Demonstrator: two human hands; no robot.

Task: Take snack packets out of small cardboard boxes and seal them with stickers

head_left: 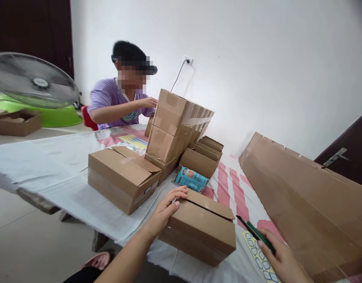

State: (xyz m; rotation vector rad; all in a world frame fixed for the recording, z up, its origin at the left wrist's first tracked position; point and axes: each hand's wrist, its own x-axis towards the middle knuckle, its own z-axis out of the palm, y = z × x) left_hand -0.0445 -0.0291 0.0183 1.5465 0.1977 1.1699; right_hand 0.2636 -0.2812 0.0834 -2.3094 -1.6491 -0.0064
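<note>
My left hand (pixel 168 208) rests on the near-left top edge of a small closed cardboard box (pixel 203 228) in front of me, fingers curled over its flap. My right hand (pixel 279 257) is closed around a thin green tool (pixel 256 232), held just right of that box, above a sheet of blue-and-white stickers (pixel 260 259). A blue snack packet (pixel 191 179) lies in an open box (pixel 198 163) just beyond.
A second closed box (pixel 122 177) sits to the left. A stack of taped boxes (pixel 176 127) stands mid-table, with a row of open boxes behind. A large flat carton (pixel 311 204) leans at right. A person in a purple shirt (pixel 110 102) works opposite. A fan (pixel 33 80) stands at left.
</note>
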